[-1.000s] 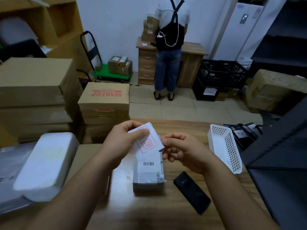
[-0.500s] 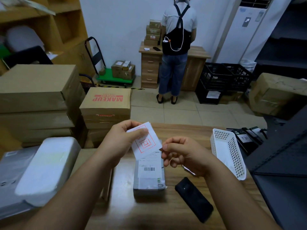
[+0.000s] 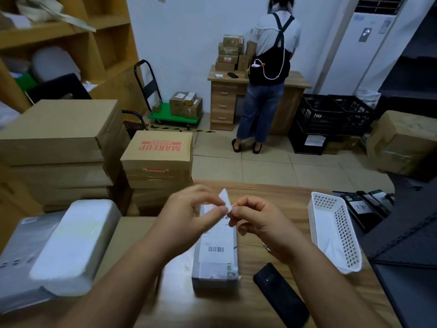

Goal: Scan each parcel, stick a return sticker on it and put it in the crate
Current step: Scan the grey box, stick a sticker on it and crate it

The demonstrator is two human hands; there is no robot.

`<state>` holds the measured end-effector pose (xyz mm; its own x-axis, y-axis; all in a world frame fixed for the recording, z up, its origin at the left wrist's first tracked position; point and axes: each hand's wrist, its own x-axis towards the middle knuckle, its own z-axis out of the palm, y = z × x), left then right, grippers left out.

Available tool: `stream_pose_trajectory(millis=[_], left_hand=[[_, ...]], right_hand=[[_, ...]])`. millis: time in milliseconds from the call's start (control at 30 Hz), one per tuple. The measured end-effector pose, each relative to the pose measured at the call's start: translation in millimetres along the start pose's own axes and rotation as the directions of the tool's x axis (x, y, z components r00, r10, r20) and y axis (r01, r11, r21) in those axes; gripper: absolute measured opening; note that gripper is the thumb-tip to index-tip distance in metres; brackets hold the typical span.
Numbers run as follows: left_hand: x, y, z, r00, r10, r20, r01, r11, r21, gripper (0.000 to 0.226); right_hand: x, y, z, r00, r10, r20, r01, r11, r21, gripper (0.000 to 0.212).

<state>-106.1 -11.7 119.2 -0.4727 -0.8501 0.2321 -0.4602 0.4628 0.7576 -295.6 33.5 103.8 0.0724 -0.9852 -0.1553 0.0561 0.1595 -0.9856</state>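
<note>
Dim, even indoor light, bluish cast. Soft shadows under both forearms. Motion blur on the hands and the near foreground; far wall sharper. Wide-angle bending toward the edges; corners darken.

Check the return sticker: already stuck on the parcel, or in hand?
In hand. Left hand and right hand pinch the sticker above the parcel; nothing red-printed lies on its label.

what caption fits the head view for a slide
Both hands, left hand and right hand, pinch a return sticker above the grey parcel on the wooden table.
</note>
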Motion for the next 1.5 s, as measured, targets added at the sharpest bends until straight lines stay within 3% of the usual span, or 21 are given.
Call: stream_pose_trajectory(millis=[67,167,333,467,600,700,833,1100,1267,1400,1500], left_hand=[[0.0,3.8,2.4,0.994,-0.056,0.092,0.065,0.993,-0.094,0.029],[4.8,2.2,6.6,0.986,-0.131,0.104,0.150,0.969,-0.198,0.012],[18.1,-3.2,20.0,0.964,-0.186,0.190,0.229,0.944,-0.238,0.009],[31.6,-0.7,49.9,0.921,-0.256,0.293,0.362,0.840,-0.405,0.015],[44.8,13.8,89.9,0.869,-0.288,0.402,0.481,0.681,-0.552,0.017],[54.0,26.6,126.6,0.854,-0.263,0.448,0.493,0.681,-0.541,0.022],[67.2,43.7,180.7,0.818,-0.248,0.520,0.520,0.706,-0.481,0.019],[91.9,70.7,266.4,0.786,-0.312,0.534,0.555,0.738,-0.385,0.017],[102.7,62.8,298.3,0.766,-0.419,0.487,0.619,0.685,-0.385,0.016],[107.1,53.2,302.5,0.744,-0.550,0.381,0.668,0.582,-0.464,0.014],[111.5,45.3,298.4,0.726,-0.585,0.362,0.680,0.532,-0.505,0.011]], right_hand=[[1.8,2.0,2.6,0.999,-0.040,-0.010,0.039,0.997,-0.063,0.009],[0.7,3.6,6.6,0.996,-0.076,-0.047,0.069,0.986,-0.149,0.008],[-10.9,11.3,2.5,0.980,-0.083,-0.179,0.039,0.971,-0.237,0.012],[-27.3,23.7,-13.1,0.916,-0.002,-0.401,-0.069,0.984,-0.164,0.016],[-50.5,44.7,-50.3,0.765,0.130,-0.631,-0.163,0.987,0.006,0.029],[-65.1,54.2,-78.3,0.774,0.152,-0.615,-0.120,0.988,0.094,0.015],[-75.4,61.1,-116.6,0.804,0.118,-0.582,-0.087,0.993,0.081,0.026],[-92.1,84.8,-206.5,0.818,0.203,-0.539,-0.167,0.979,0.115,0.020],[-85.3,125.7,-257.1,0.703,0.302,-0.644,-0.345,0.936,0.062,0.017],[-80.4,161.4,-285.0,0.612,0.271,-0.743,-0.506,0.856,-0.104,0.024],[-69.4,176.5,-297.1,0.551,0.263,-0.792,-0.529,0.844,-0.089,0.029]])
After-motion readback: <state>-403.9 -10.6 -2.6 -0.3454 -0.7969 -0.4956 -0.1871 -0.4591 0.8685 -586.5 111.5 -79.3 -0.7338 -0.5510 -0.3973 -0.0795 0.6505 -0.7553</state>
